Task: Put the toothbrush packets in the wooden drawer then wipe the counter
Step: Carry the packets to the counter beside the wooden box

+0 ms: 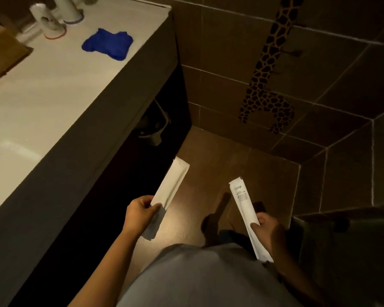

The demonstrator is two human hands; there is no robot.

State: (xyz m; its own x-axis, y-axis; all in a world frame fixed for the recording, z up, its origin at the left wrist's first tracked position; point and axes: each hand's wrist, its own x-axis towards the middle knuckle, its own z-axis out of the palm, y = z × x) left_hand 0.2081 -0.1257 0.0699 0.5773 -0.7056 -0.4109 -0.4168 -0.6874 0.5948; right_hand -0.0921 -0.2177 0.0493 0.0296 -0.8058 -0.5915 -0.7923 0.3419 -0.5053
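Observation:
My left hand (140, 213) grips a long white toothbrush packet (172, 185) near its lower end, the packet pointing up and away over the floor. My right hand (267, 229) holds a second white toothbrush packet (242, 204) with small print near its top. Both packets hang in the air below the counter's edge, apart from each other. The white counter (42, 96) runs along the left, with a crumpled blue cloth (108, 44) lying on it. A brown wooden box (2, 54) shows at the far left edge of the counter; whether it is the drawer I cannot tell.
Two white cups (48, 19) stand at the back of the counter. The dark cabinet front (75, 173) drops below the counter, with a pipe and a small bin (152, 129) in its recess. A giraffe sticker (266, 69) is on the brown tiled wall.

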